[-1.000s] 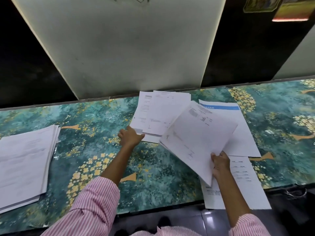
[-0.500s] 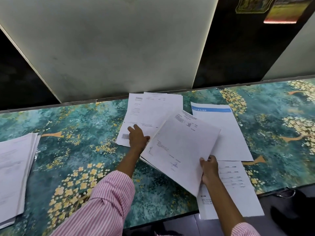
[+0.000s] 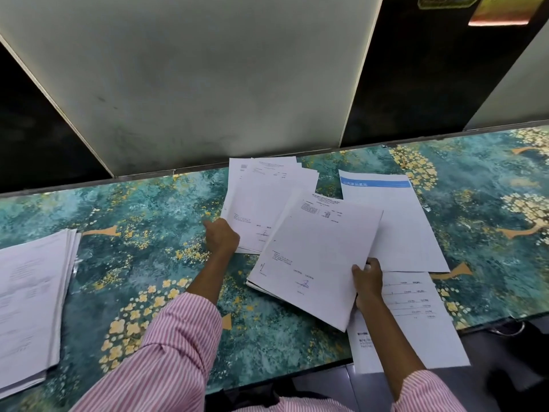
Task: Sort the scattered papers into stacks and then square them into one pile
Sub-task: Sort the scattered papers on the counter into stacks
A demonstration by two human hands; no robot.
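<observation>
1. Nearest the camera, a pink-striped left sleeve (image 3: 166,352) and right sleeve (image 3: 424,394) are reaching forward over the near edge of the table (image 3: 142,209), which is showing a teal surface dotted with yellow flowers.
2. At the near right, a printed sheet (image 3: 416,325) is lying flat with its lower part hanging out past the table's edge, and the right forearm is crossing above it.
3. The right hand (image 3: 368,282) is gripping a bundle of sheets (image 3: 318,257) by its near right edge, thumb on top and fingers tucked underneath. The bundle is sitting at a slant, its top page facing up with print and a signature showing.
4. Off to the left, a thick stack (image 3: 26,307) is lying on the table well apart from the other papers, its edges slightly stepped.
5. The left hand (image 3: 221,237) is resting with its knuckles curled at the near left corner of a fan of sheets (image 3: 264,200). It is touching that corner, but whether it is pinching a page I cannot tell.
6. The fan is lying close to the table's back edge, its near right part covered by the bundle.
7. Right of the fan, a blue-headed sheet (image 3: 398,227) is lying flat, its left side running under the bundle.
8. Behind the table, a white panel (image 3: 193,78) is standing between dark areas.
</observation>
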